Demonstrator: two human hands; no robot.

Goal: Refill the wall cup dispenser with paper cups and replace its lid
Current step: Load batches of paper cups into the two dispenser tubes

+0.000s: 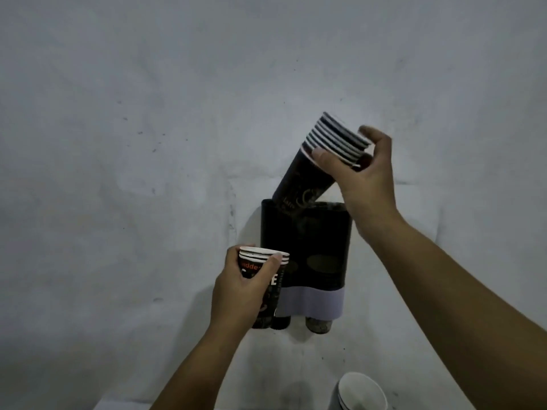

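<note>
A dark two-tube wall cup dispenser (313, 247) with a pale band at its bottom hangs on the wall, its top uncovered. My right hand (364, 176) grips the rims of a tall stack of dark paper cups (313, 173), tilted, with its lower end inside the dispenser's left opening. My left hand (239, 288) holds a short stack of printed paper cups (266, 279) upright in front of the dispenser's lower left. Cup bottoms (318, 325) poke out under the dispenser. No lid is in view.
A grey-white wall (148, 143) fills the view. At the bottom right stands another stack of cups (359, 393) with a white inside, mouth up, on a pale surface.
</note>
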